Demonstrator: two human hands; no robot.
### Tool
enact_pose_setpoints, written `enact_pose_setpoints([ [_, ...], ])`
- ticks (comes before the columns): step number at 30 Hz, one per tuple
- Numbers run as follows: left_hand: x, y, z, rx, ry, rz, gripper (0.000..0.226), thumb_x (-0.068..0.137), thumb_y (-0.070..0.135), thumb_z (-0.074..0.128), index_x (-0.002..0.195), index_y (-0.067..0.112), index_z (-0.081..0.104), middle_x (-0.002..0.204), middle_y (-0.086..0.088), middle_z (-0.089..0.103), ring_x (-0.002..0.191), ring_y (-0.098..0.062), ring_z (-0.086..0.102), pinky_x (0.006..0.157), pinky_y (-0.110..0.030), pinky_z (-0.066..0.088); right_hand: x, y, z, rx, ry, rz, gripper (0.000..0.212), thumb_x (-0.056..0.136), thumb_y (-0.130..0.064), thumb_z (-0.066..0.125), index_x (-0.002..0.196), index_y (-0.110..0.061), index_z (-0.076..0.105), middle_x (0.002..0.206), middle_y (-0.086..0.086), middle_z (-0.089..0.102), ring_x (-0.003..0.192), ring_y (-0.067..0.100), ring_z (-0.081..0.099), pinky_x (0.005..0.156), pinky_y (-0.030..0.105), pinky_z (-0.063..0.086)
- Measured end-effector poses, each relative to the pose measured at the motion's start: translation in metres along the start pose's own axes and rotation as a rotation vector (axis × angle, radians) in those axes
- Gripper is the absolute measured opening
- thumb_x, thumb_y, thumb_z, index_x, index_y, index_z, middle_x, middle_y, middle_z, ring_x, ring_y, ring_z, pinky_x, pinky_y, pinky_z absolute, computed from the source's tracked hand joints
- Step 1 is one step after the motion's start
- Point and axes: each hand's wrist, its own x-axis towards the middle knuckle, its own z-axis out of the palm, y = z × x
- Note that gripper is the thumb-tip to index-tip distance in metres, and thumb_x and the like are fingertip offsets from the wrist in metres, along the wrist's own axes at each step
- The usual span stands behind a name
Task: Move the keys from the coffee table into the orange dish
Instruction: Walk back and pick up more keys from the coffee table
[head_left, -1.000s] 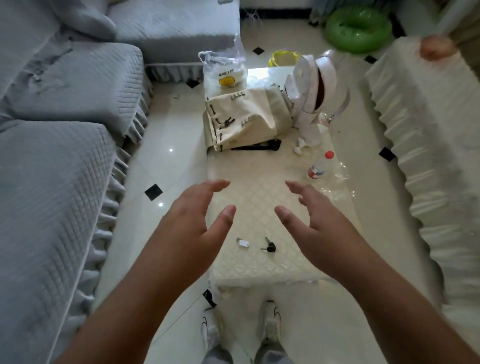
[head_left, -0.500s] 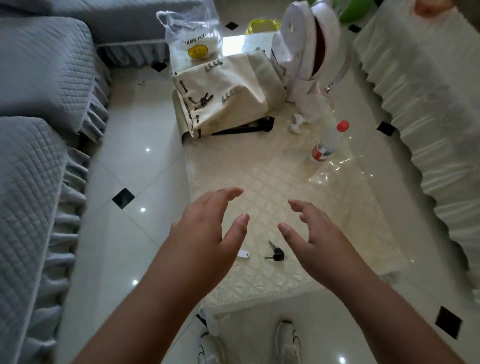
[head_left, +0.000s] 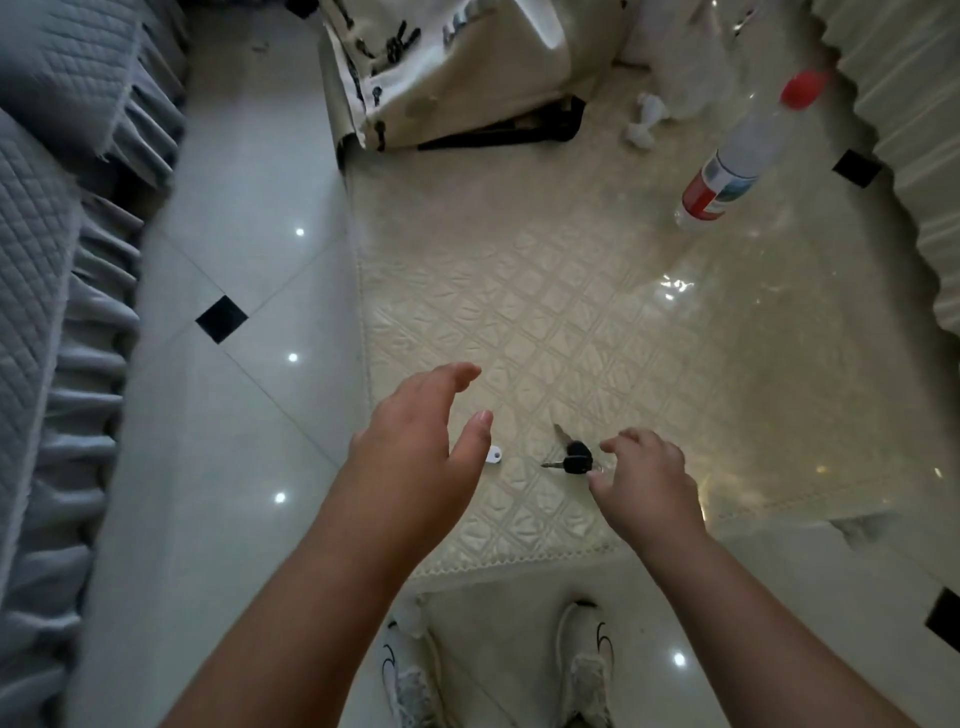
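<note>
Keys (head_left: 571, 460) on coffee table (head_left: 545, 322), right hand (head_left: 647, 480) fingers spread beside, left hand (head_left: 415, 447) open.

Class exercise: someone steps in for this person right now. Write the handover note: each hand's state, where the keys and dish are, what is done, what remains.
Left hand: open, empty, hovering over the near left part of the cream quilted coffee table cover, partly covering a small white tag.
Right hand: open, fingertips at the black-headed keys, not yet closed on them.
Keys: lying flat on the cover near its front edge.
Orange dish: not in view.
Done: reach only; nothing lifted.
Left: pinch the keys, lift them, find the dish, put them in it.
Also on the table: a clear plastic bottle with a red cap, far right.
</note>
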Motion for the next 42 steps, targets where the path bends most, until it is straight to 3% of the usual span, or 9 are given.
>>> enact_pose_setpoints([
  [3,0.004,-0.007,0.016,-0.002,0.003,-0.009,0.042,0.092,0.048,0.047,0.134,0.043,0.043,0.133,0.022,0.049,0.123,-0.001,0.044,0.096,-0.043,0.045,0.004,0.004,0.021,-0.047,0.039,-0.01,0.034,0.083,-0.041,0.066,0.113,-0.025,0.067,0.135,-0.003,0.05,0.124,0.023,0.04,0.089,0.042,0.044],
  [7,0.005,-0.015,0.026,-0.015,0.013,-0.013,0.041,0.092,0.047,0.048,0.133,0.041,0.045,0.132,0.023,0.049,0.122,-0.001,0.044,0.096,-0.042,0.045,0.003,0.004,0.035,-0.041,0.115,0.008,0.023,0.081,-0.035,0.068,0.1,-0.025,0.064,0.117,-0.005,0.054,0.112,0.022,0.044,0.082,0.04,0.043],
  [12,0.008,-0.022,0.029,-0.002,0.019,-0.013,0.04,0.092,0.045,0.048,0.132,0.041,0.046,0.131,0.023,0.049,0.123,-0.001,0.045,0.096,-0.041,0.045,0.0,0.01,0.035,0.022,0.18,0.01,0.01,0.078,-0.027,0.073,0.083,-0.029,0.064,0.118,-0.007,0.058,0.115,0.021,0.043,0.086,0.042,0.04],
  [19,0.008,-0.029,0.028,0.029,0.058,-0.002,0.026,0.091,0.042,0.052,0.117,0.041,0.051,0.116,0.024,0.049,0.113,-0.004,0.05,0.09,-0.043,0.047,-0.014,-0.003,0.006,0.111,0.293,-0.097,0.009,0.08,-0.031,0.074,0.085,-0.027,0.067,0.126,-0.006,0.056,0.125,0.021,0.038,0.092,0.045,0.037],
  [27,0.025,-0.069,0.053,0.067,0.145,-0.072,0.034,0.088,0.034,0.059,0.121,0.036,0.055,0.119,0.018,0.056,0.113,-0.006,0.052,0.091,-0.044,0.047,-0.023,-0.021,-0.012,0.223,0.365,-0.148,0.008,0.081,-0.03,0.072,0.085,-0.03,0.066,0.125,-0.01,0.054,0.126,0.019,0.037,0.092,0.039,0.031],
  [32,0.036,-0.097,0.085,0.1,0.059,-0.177,0.033,0.085,0.027,0.059,0.117,0.037,0.06,0.117,0.015,0.06,0.112,-0.011,0.054,0.089,-0.044,0.047,-0.024,-0.031,-0.002,0.267,0.374,-0.158,0.008,0.082,-0.029,0.072,0.084,-0.031,0.065,0.122,-0.01,0.055,0.124,0.018,0.039,0.09,0.043,0.036],
  [38,0.051,-0.106,0.116,0.171,-0.034,-0.184,0.037,0.085,0.022,0.056,0.117,0.041,0.061,0.119,0.017,0.058,0.114,-0.014,0.051,0.09,-0.042,0.045,-0.02,-0.033,0.006,0.281,0.363,-0.173,0.008,0.082,-0.033,0.071,0.084,-0.033,0.063,0.124,-0.012,0.053,0.126,0.017,0.037,0.094,0.045,0.038],
  [42,0.058,-0.107,0.122,0.289,-0.007,-0.18,0.018,0.087,0.03,0.055,0.102,0.037,0.063,0.106,0.015,0.06,0.102,-0.016,0.055,0.082,-0.038,0.042,-0.018,-0.035,0.01,0.299,0.355,-0.171,0.007,0.083,-0.032,0.07,0.085,-0.033,0.064,0.124,-0.012,0.053,0.127,0.016,0.036,0.094,0.044,0.037],
])
